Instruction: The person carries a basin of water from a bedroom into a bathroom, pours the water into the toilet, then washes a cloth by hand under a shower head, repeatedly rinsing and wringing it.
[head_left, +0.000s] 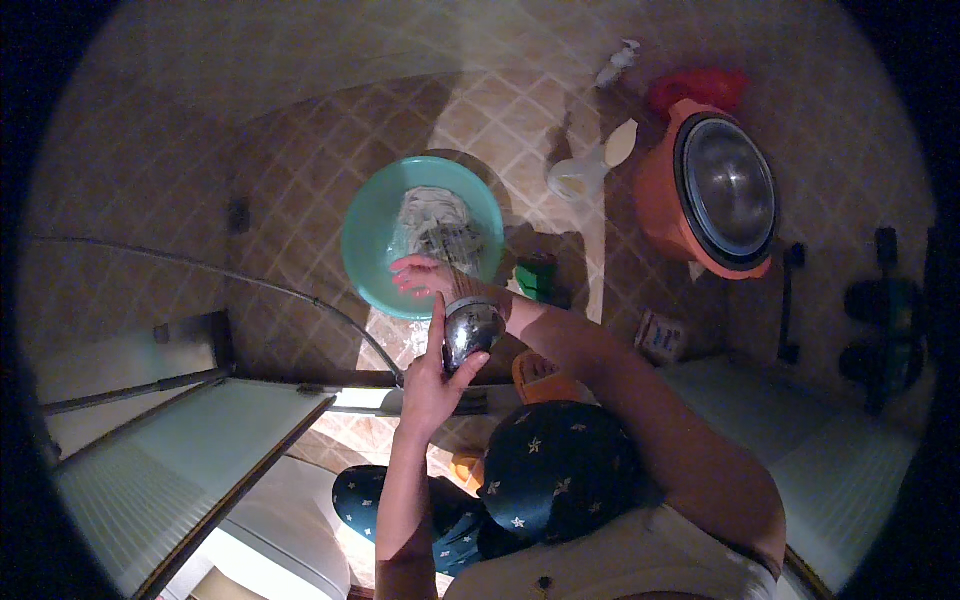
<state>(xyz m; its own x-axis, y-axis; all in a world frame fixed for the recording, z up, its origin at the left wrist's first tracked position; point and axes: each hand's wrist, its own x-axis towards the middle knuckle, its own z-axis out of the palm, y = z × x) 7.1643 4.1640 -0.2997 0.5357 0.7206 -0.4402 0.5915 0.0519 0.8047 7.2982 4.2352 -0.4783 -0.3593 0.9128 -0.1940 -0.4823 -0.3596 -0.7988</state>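
Observation:
My left hand grips a chrome shower head, whose face points at the basin. Its hose trails off to the left. Past the shower head, my right hand is held over the near part of a teal plastic basin, fingers somewhat apart and nothing in them. Fine streaks of water appear to run from the shower head into the basin. A wet, crumpled pale cloth with a dark patch lies inside the basin.
A green container stands right of the basin, a whitish plastic scoop beyond it. Farther right are an orange bucket with a metal basin on top and a red item. Glass door panels flank me; orange slippers are on my feet.

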